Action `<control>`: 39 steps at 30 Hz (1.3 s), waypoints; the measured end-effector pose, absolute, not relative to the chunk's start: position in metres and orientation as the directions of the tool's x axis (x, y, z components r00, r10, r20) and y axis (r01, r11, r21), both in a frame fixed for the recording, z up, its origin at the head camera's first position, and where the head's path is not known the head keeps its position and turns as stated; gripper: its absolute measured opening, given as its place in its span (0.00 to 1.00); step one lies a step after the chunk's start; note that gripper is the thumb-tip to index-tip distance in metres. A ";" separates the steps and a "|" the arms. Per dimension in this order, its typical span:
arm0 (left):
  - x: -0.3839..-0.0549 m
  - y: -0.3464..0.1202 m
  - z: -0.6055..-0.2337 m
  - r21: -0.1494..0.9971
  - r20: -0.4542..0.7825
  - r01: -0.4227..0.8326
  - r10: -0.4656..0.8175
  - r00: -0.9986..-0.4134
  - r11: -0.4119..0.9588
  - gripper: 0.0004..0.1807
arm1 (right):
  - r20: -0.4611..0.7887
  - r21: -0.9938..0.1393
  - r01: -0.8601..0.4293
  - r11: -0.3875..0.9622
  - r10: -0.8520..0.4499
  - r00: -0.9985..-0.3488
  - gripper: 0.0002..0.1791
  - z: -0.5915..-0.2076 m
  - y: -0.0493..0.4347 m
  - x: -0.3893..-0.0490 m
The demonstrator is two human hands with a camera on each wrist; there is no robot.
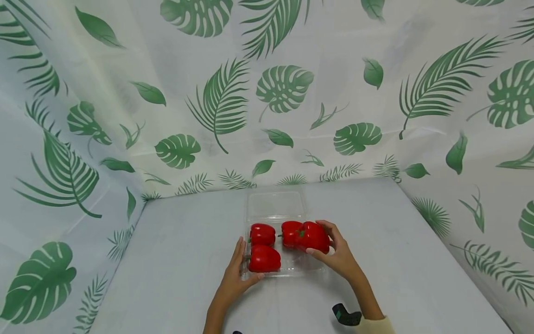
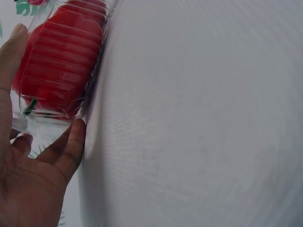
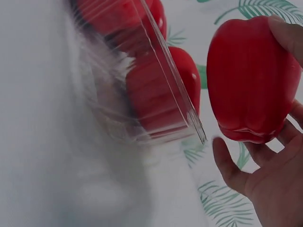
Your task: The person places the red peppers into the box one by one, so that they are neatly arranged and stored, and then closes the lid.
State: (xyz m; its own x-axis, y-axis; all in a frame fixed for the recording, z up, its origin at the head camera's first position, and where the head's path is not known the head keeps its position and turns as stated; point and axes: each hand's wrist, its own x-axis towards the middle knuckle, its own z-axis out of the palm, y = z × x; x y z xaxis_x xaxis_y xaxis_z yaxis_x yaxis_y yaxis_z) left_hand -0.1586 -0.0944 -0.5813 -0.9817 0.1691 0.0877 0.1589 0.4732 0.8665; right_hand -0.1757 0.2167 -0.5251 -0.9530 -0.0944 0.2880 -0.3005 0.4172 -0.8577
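Observation:
A clear plastic container (image 1: 288, 273) stands on the table, its hinged lid (image 1: 275, 204) folded back. My left hand (image 1: 234, 278) holds its near left corner, fingers along the left side and thumb at the front edge. My right hand (image 1: 341, 255) grips a glossy red bell pepper (image 3: 251, 80), raised over the container's right side. Two red bell peppers lie in the left half, one at the back (image 1: 263, 234) and one in front (image 1: 264, 259). Another red bell pepper (image 1: 289, 232) sits back right, partly hidden by the held one.
The pale table (image 1: 187, 246) extends around the container, with a leaf-patterned curtain (image 1: 283, 157) along its back and sides. A black strap-like piece (image 1: 346, 315) shows beside my right forearm.

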 end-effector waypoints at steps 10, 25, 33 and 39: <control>-0.157 -0.095 -0.579 0.870 0.098 0.170 0.175 -0.980 0.463 0.59 | 0.301 -0.774 -0.354 0.524 -0.188 -0.935 0.41 -0.526 0.209 -0.173; -0.157 -0.095 -0.579 0.873 0.094 0.161 0.167 -0.982 0.460 0.59 | 0.306 -0.705 -0.390 0.592 -0.242 -0.921 0.41 -0.528 0.205 -0.169; -0.158 -0.096 -0.580 0.869 0.098 0.169 0.173 -0.980 0.465 0.59 | 0.307 -0.629 -0.420 0.654 -0.287 -0.907 0.41 -0.533 0.201 -0.169; -0.159 -0.095 -0.581 0.873 0.093 0.164 0.174 -0.980 0.459 0.59 | 0.298 -0.572 -0.425 0.702 -0.304 -0.905 0.41 -0.536 0.197 -0.169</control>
State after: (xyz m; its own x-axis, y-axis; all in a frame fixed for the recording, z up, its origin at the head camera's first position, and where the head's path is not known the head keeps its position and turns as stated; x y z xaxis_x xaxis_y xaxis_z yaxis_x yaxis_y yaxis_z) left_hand -0.1588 -0.0950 -0.5812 -0.9804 0.1739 0.0930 0.1642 0.4590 0.8731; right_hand -0.1688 0.1965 -0.5362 -0.9047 -0.3043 0.2982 -0.4246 0.7018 -0.5720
